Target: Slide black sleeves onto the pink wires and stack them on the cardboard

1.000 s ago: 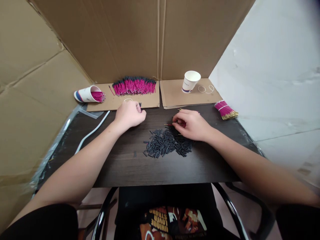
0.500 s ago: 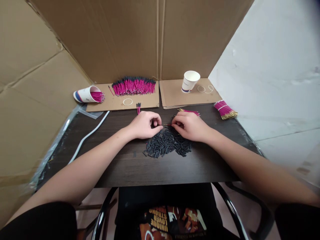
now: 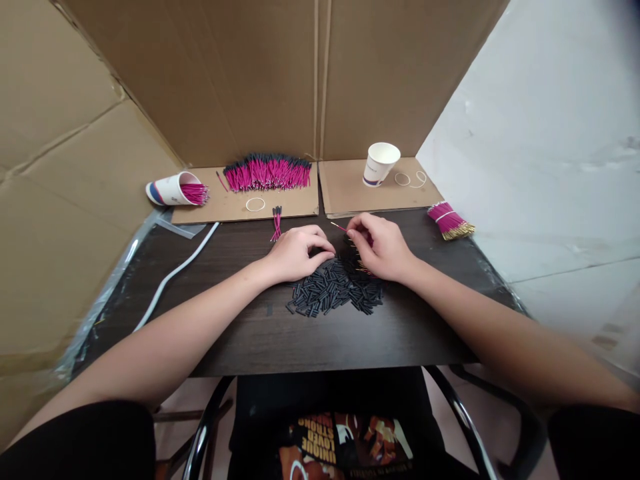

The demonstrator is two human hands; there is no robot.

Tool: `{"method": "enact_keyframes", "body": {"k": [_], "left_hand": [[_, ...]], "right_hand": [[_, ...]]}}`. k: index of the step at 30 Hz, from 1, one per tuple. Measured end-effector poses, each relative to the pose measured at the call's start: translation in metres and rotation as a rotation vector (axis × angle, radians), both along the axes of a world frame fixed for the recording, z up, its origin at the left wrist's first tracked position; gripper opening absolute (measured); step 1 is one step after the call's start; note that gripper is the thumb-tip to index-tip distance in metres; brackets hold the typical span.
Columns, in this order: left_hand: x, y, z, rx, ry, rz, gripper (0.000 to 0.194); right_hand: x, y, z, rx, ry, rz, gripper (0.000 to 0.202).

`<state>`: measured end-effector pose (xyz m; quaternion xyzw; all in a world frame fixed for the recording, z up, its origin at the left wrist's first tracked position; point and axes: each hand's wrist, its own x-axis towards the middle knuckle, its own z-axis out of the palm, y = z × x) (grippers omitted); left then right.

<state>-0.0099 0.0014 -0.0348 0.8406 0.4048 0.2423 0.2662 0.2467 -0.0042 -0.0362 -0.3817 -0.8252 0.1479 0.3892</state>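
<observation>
My right hand [image 3: 381, 248] pinches a short pink wire [image 3: 339, 227], whose pale bare tip points to the left. More wires with gold ends lie partly hidden beneath this hand. My left hand [image 3: 301, 253] rests at the upper left edge of a pile of short black tubes [image 3: 327, 288], thumb and fingertips drawn together there; what they hold, if anything, is too small to make out. Just beyond the left hand lies a small group of pink wires with black ends [image 3: 277, 223].
Many black-ended pink wires [image 3: 267, 173] lie in a row on cardboard [image 3: 200, 212]. A tipped paper cup [image 3: 167, 190] holds pink wires; another paper cup [image 3: 381, 165] stands upright near rubber bands [image 3: 402, 179]. At right sits a banded wire bundle [image 3: 451, 220]. A white cable [image 3: 175, 272] runs along the left.
My right hand has moved up and away from the pile with the wire, whose tip now points up-left. My left hand has shifted slightly right, its fingertips down at the tubes.
</observation>
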Motion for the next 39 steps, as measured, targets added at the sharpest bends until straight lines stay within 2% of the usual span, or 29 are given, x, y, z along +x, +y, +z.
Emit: {"method": "enact_keyframes", "body": {"k": [5, 10, 17, 22, 27, 29, 39], "left_hand": [[0.000, -0.002, 0.004, 0.033, 0.061, -0.027, 0.018], [0.001, -0.005, 0.009, 0.051, 0.163, -0.012, 0.019], [0.001, -0.005, 0.008, 0.032, 0.216, 0.032, 0.022], [0.003, -0.002, 0.005, -0.089, 0.062, 0.123, 0.017], [0.007, 0.008, -0.002, -0.351, -0.364, 0.177, 0.014], [0.008, 0.010, -0.003, -0.401, -0.457, 0.179, 0.012], [0.010, 0.009, 0.002, -0.445, -0.470, 0.200, 0.006]], "right_hand": [[0.000, 0.001, -0.002, 0.050, 0.034, 0.023, 0.010], [-0.001, 0.000, -0.001, 0.009, 0.026, 0.018, 0.011], [0.000, 0.000, -0.001, -0.024, 0.033, 0.008, 0.015], [0.001, 0.000, 0.002, -0.018, 0.054, -0.012, 0.016], [0.003, -0.001, 0.007, -0.030, 0.050, -0.036, 0.019], [0.003, -0.001, 0.008, -0.027, 0.044, -0.034, 0.019], [0.004, 0.000, 0.004, 0.007, 0.033, -0.009, 0.016]]}}
